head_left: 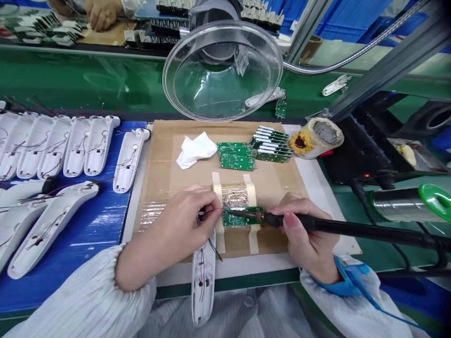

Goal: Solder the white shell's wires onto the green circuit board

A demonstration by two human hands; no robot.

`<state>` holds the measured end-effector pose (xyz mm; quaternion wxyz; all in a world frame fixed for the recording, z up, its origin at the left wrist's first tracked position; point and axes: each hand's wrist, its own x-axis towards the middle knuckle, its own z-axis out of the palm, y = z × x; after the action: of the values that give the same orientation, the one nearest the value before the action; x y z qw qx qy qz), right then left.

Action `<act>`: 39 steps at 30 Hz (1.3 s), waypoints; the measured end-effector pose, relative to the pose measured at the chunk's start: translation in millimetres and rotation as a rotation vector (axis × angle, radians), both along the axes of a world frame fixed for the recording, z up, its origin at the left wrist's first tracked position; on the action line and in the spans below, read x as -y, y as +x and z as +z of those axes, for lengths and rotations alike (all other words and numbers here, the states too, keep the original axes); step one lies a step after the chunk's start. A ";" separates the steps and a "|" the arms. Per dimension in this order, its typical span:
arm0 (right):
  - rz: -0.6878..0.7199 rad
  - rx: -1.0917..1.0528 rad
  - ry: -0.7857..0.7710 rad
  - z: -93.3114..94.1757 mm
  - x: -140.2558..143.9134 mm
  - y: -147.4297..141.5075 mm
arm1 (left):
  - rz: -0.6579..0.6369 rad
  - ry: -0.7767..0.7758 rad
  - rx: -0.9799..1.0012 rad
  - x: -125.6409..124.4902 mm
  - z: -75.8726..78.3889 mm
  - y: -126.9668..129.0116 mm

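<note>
As right hand point(306, 234) holds soldering iron point(338, 227), left hand point(183, 220) pinching wire point(221, 211)

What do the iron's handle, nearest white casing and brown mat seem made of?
Handle: plastic or rubber, judging by its smooth, dull black. White casing: likely moulded plastic, satin, with shaped hollows inside. Brown mat: perhaps cardboard, tan and matte, shiny film at left.

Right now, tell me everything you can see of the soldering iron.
The soldering iron is a slim tool with a black handle, a brownish metal collar and a dark tip. The right hand holds it near the front, almost level. Its tip points toward the left hand, over the green circuit board; whether it touches is hard to tell. The rear runs toward the right edge.
</note>
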<state>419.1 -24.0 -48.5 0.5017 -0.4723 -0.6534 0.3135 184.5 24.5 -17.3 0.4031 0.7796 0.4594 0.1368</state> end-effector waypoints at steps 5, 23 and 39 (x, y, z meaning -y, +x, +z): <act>0.018 0.023 -0.004 0.8 -0.2 1.5 | 0.012 0.029 -0.010 2.2 -1.1 0.6; -0.087 -0.114 0.166 -2.1 -3.9 -2.0 | 0.025 -0.026 -0.028 2.1 3.4 1.7; 0.002 0.005 -0.002 -1.4 0.4 0.1 | -0.103 -0.142 -0.072 -19.5 3.7 -2.8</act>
<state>419.2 -24.5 -49.9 0.4991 -0.4730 -0.6549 0.3136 181.7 44.0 -13.6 0.4470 0.7760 0.4416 0.0549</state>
